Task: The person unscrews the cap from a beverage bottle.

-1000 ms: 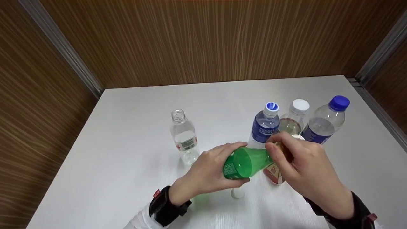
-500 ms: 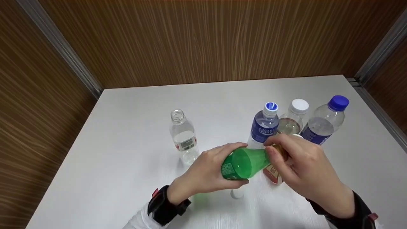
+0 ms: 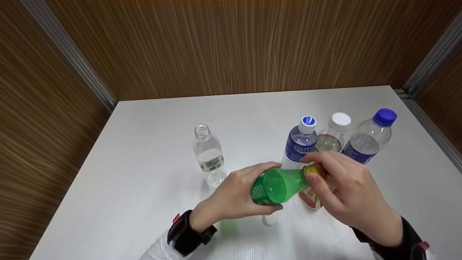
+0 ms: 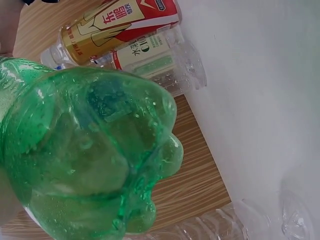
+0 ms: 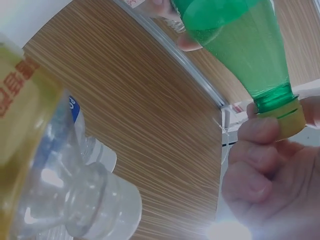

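In the head view my left hand [image 3: 240, 191] grips a green plastic bottle [image 3: 285, 184] around its labelled body. It is held tilted above the table, its neck pointing right. A yellow cap [image 3: 313, 171] sits on the neck, with my right hand [image 3: 346, 191] pinching it between thumb and fingers. From the right wrist view, the fingers curl around the cap [image 5: 287, 120] below the green neck. The bottle's base [image 4: 100, 150] fills much of the left wrist view. Beneath my left hand, a small white round object [image 3: 269, 219] lies partly hidden on the table.
An uncapped clear bottle [image 3: 211, 155] stands left of my hands. To the right cluster a blue-labelled bottle [image 3: 300, 144], a white-capped bottle [image 3: 330, 139], a blue-capped bottle [image 3: 370, 139] and a red-and-gold labelled bottle [image 3: 311, 198], largely hidden by my right hand.
My right fingers have shifted around the cap, and more of its yellow side shows. The green bottle and my left hand have stayed nearly still.
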The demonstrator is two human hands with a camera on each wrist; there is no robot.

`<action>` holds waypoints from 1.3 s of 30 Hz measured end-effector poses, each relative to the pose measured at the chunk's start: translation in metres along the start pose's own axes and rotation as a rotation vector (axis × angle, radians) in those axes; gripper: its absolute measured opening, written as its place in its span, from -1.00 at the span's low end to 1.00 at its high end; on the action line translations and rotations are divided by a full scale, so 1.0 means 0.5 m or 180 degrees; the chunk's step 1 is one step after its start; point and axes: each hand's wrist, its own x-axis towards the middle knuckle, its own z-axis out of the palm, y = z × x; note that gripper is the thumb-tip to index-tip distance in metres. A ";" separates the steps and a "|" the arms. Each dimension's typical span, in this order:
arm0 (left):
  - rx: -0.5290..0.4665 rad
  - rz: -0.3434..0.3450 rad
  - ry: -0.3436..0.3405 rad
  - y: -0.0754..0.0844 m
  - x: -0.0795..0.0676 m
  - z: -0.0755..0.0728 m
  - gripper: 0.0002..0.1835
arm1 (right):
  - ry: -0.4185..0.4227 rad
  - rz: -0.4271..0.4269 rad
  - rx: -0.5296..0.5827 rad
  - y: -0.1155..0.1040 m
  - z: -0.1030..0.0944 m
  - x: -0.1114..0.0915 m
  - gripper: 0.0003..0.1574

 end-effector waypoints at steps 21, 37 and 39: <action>0.0492 0.0147 0.0145 -0.003 0.000 0.010 -0.11 | -0.0231 0.0494 -0.0196 -0.017 0.001 0.009 -0.80; -0.0204 -0.0014 -0.0148 -0.003 0.001 0.001 -0.13 | 0.0040 -0.0175 0.0062 0.008 0.003 0.002 -0.77; -0.0150 -0.0039 -0.0105 -0.002 0.001 0.002 -0.13 | 0.0058 0.0021 0.0079 0.006 0.001 -0.001 -0.77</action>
